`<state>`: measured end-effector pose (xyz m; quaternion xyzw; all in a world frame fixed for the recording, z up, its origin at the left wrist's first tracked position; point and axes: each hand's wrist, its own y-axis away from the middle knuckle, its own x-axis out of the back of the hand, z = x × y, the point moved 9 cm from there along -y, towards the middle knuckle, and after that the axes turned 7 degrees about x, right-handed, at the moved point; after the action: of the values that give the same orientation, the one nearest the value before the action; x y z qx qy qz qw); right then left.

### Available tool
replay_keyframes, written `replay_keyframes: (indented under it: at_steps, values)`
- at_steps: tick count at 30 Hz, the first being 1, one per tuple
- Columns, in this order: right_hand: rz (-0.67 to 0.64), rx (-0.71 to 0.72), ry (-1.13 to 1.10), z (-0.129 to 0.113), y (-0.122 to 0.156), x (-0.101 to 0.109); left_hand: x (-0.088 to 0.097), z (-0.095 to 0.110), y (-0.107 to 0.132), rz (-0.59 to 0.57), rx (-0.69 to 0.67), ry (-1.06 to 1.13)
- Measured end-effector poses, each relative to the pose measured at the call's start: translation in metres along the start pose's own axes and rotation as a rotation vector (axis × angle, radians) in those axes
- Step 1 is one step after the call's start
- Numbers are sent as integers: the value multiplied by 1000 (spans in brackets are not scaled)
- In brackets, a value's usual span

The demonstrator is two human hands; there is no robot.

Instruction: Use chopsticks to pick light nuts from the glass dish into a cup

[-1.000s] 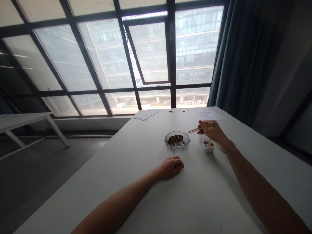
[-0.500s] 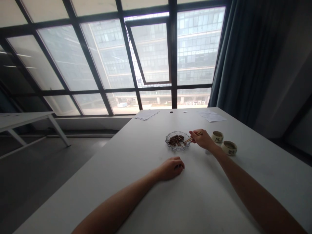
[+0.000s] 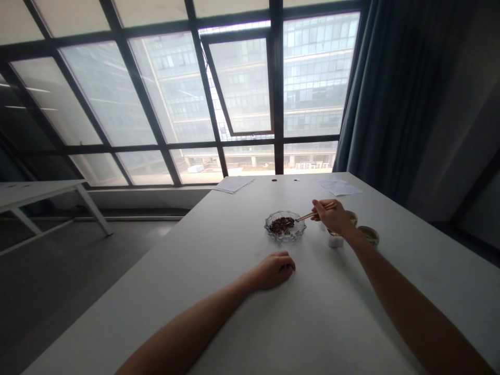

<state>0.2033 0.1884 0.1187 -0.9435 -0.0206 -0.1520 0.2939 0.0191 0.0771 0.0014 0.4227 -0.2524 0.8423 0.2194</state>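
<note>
My right hand (image 3: 332,216) is closed around a pair of wooden chopsticks (image 3: 309,215), which point left. Their tips hover over the right rim of a clear scalloped glass bowl (image 3: 286,238). A small dark speck shows at the tips; whether they pinch it is hard to tell. Dark brown bits (image 3: 282,225) lie heaped in the bowl. My left hand (image 3: 273,270) rests on the table below the bowl, fingers loosely curled, with nothing visible in them. Just under my right hand stands a small white object (image 3: 335,241), partly covered.
Behind my right wrist are two pale cups, one farther cup (image 3: 352,216) and one nearer cup (image 3: 369,236), both partly hidden. Papers lie on the white table (image 3: 234,229) at its far left (image 3: 233,184) and far right (image 3: 339,185). Windows and a dark curtain (image 3: 375,104) stand beyond.
My right hand and the chopsticks have lifted and shifted right, so the tips have left the bowl's inside for its rim. The small white object shows more. My left hand stays put.
</note>
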Motion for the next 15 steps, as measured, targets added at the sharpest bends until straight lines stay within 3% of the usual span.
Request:
replay_keyframes:
  at_steps: [4,9,15]
  values:
    - [127,-7,-20,-10,-5,37,-1,-1,0,-9,13,-5]
    - [274,-56,86,1,-10,84,-2,0,-2,-14,23,-4]
    - [327,-141,259,16,-12,109,-2,1,-4,-9,25,3]
